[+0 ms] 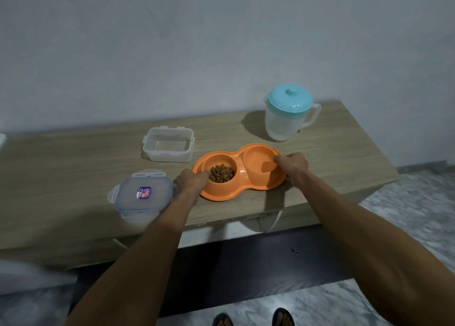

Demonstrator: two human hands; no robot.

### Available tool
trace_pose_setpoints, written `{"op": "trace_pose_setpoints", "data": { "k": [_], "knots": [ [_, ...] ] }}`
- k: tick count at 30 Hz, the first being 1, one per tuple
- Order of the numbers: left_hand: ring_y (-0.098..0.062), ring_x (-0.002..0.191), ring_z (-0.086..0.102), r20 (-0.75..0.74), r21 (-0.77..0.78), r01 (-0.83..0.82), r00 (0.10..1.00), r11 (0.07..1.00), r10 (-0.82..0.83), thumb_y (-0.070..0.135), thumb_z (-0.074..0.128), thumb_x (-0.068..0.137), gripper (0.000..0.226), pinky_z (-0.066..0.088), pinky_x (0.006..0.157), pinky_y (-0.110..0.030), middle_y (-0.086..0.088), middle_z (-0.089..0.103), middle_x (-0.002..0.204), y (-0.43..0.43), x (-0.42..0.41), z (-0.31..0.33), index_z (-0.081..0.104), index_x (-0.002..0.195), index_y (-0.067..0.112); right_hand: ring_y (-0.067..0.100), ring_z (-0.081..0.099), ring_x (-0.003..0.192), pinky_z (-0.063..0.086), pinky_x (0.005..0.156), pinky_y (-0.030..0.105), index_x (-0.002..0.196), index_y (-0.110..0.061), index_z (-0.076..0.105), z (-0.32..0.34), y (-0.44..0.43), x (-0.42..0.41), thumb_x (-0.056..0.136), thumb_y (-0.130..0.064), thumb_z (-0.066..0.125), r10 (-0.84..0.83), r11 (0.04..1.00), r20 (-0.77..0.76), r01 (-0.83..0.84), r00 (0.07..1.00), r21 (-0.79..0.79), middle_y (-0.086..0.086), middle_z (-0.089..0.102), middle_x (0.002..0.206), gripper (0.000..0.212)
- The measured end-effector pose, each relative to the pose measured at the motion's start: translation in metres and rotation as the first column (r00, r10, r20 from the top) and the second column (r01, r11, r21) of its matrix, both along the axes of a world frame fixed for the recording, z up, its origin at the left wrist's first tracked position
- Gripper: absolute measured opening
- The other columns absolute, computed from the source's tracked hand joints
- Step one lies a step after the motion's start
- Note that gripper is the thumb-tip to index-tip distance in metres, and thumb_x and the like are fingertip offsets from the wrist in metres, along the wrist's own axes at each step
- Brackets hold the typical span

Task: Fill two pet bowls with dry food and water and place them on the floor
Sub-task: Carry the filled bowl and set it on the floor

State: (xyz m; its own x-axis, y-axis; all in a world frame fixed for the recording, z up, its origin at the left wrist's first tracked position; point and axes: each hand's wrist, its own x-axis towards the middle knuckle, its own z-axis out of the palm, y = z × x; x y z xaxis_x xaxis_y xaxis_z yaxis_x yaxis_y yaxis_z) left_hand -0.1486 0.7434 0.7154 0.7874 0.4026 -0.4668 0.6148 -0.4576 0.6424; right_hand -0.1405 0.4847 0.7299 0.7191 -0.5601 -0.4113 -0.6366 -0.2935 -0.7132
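Observation:
An orange double pet bowl [242,178] sits on the wooden table [73,163] near its front edge. Its left cup holds brown dry food [221,173]. The right cup [259,160] looks filled with clear water. My left hand [190,184] grips the bowl's left rim, thumb over the edge by the food. My right hand [293,164] grips the right rim, thumb inside the water cup. The bowl still rests on the table.
An empty clear plastic container [168,144] stands behind the bowl. Its lid [142,194] lies at the left near the table edge. A clear pitcher with a teal lid [288,112] stands at the back right. Marbled floor [406,202] lies right and below, my sandalled feet [253,318] at the bottom.

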Motion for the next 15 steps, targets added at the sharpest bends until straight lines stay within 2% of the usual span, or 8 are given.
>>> {"op": "trace_pose_setpoints", "data": {
  "k": [2, 5, 9, 15],
  "knots": [
    [-0.038, 0.115, 0.057, -0.001, -0.027, 0.000, 1.000, 1.000, 0.000, 0.047, 0.071, 0.076, 0.056, 0.053, 0.088, -0.044, -0.020, 0.064, 0.120, 0.002, 0.001, 0.000, 0.063, 0.110, 0.002, 0.033, 0.063, 0.100, 0.056, 0.090, 0.049, 0.093, -0.008, 0.065, 0.001, -0.001, -0.001, 0.079, -0.033, 0.072, -0.013, 1.000, -0.013, 0.013, 1.000, 0.028, 0.016, 0.066, 0.108, 0.030],
    [-0.037, 0.109, 0.060, -0.020, -0.091, -0.015, 1.000, 0.996, 0.013, 0.047, 0.074, 0.066, 0.059, 0.054, 0.082, -0.042, -0.021, 0.062, 0.120, 0.006, 0.004, -0.004, 0.064, 0.106, 0.005, 0.034, 0.062, 0.104, 0.056, 0.089, 0.049, 0.113, -0.003, 0.064, 0.001, -0.003, -0.004, 0.078, -0.035, 0.074, -0.007, 0.998, -0.038, 0.010, 0.999, 0.063, 0.016, 0.065, 0.114, 0.048],
    [-0.035, 0.097, 0.066, -0.024, -0.170, -0.038, 0.999, 0.985, 0.034, 0.049, 0.072, 0.048, 0.067, 0.058, 0.083, -0.049, -0.019, 0.063, 0.116, 0.013, 0.013, -0.027, 0.064, 0.101, 0.007, 0.035, 0.062, 0.105, 0.058, 0.084, 0.046, 0.117, -0.001, 0.063, 0.004, -0.002, -0.009, 0.080, -0.033, 0.075, -0.011, 0.997, -0.044, 0.015, 0.999, 0.081, 0.017, 0.064, 0.116, 0.051],
    [-0.034, 0.095, 0.067, -0.002, -0.188, -0.011, 1.000, 0.982, 0.011, 0.042, 0.075, 0.061, 0.053, 0.059, 0.084, -0.047, -0.017, 0.067, 0.105, 0.002, -0.003, 0.001, 0.064, 0.098, 0.006, 0.034, 0.063, 0.102, 0.058, 0.086, 0.049, 0.119, -0.002, 0.063, 0.010, -0.009, -0.025, 0.080, -0.034, 0.075, -0.038, 0.994, -0.029, 0.041, 0.999, 0.106, 0.018, 0.066, 0.116, 0.052]
  ]
}}
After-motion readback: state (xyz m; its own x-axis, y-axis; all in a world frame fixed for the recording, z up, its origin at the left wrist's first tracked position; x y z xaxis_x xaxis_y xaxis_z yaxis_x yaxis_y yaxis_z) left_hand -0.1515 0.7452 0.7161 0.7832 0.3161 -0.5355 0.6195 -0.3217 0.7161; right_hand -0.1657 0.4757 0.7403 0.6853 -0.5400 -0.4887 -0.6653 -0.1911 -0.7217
